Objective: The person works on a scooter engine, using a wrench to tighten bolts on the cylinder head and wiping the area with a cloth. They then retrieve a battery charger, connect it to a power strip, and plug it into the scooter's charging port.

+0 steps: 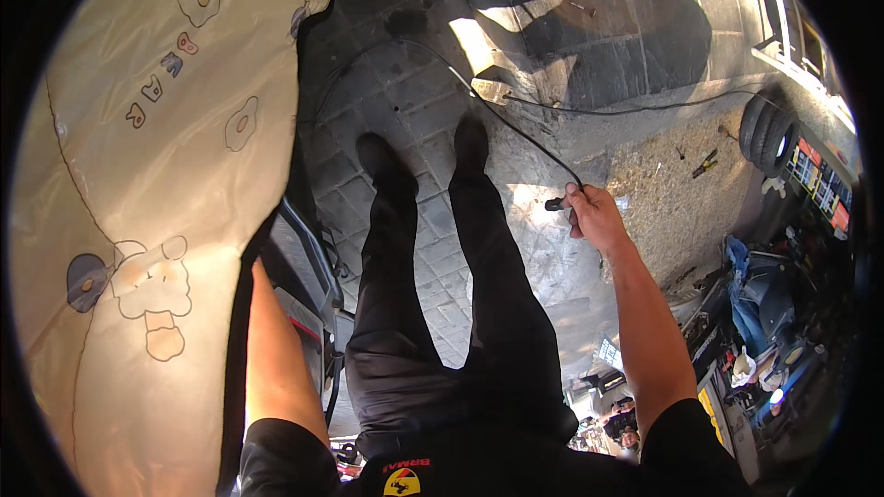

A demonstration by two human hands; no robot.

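Observation:
My right hand [594, 218] is closed around a thin black cable [525, 133], held over the pavement to the right of my legs. A short black end piece [554, 205], perhaps a plug, sticks out to the left of my fingers. From my grip the cable runs up and away to the left, curving over the paving beyond my shoes. My left forearm reaches up behind a cream plastic cover [175, 193] printed with cartoon figures. That cover hides my left hand, so what it touches does not show. Beside the forearm is a dark vehicle-like frame [313, 248].
Another dark cable [635, 111] crosses the concrete towards the right. Pliers [705, 163] lie on the ground near stacked black tyres [767, 133]. Cluttered parts and a blue cloth [744, 299] fill the lower right. A person [624, 423] appears behind, near the bottom.

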